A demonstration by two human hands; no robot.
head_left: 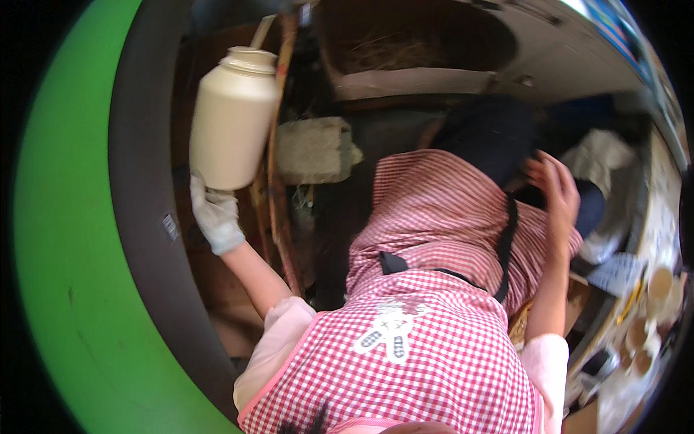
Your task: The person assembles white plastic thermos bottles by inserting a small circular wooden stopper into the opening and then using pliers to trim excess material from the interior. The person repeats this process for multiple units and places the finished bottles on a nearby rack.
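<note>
Left hand (215, 217), in our pale, clay-smeared glove, grips a smooth cream jar (233, 119) by its base, raised beside the green wall (65, 239). Our bare right hand (555, 184) rests slack on the checked apron (434, 318) over our knee.

Daylight came from my upper left and fell strongest on the cream jar (233, 119) I held up, which showed a soft sheen. My checked apron (426, 340) was evenly lit. The recess ahead lay in deep shadow. Edges bent hard at the black rim, and detail blurred there.
</note>
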